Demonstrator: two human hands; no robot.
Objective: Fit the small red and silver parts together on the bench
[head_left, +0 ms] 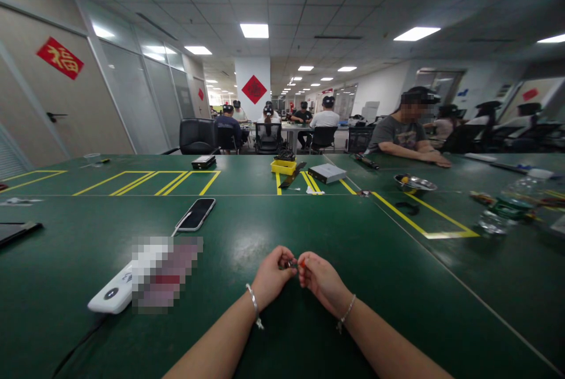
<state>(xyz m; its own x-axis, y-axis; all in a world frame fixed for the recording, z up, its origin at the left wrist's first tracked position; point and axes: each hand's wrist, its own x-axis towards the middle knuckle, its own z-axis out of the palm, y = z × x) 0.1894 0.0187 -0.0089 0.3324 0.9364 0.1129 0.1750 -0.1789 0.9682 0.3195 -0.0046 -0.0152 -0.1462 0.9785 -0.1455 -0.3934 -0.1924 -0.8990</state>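
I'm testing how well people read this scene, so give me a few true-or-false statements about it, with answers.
1. The left hand and right hand nearly meet above the green table. True.
2. A silver bangle circles the left wrist. True.
3. The smartphone lies right of the hands. False: it lies to their left and farther forward.
4. The yellow tray touches the right hand. False: it sits far across the table.
5. A seated person rests both forearms on the table. True.

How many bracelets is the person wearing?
2: a silver bangle on the left wrist and a thin chain bracelet on the right wrist. Others could be hidden beyond the view of the wrists.
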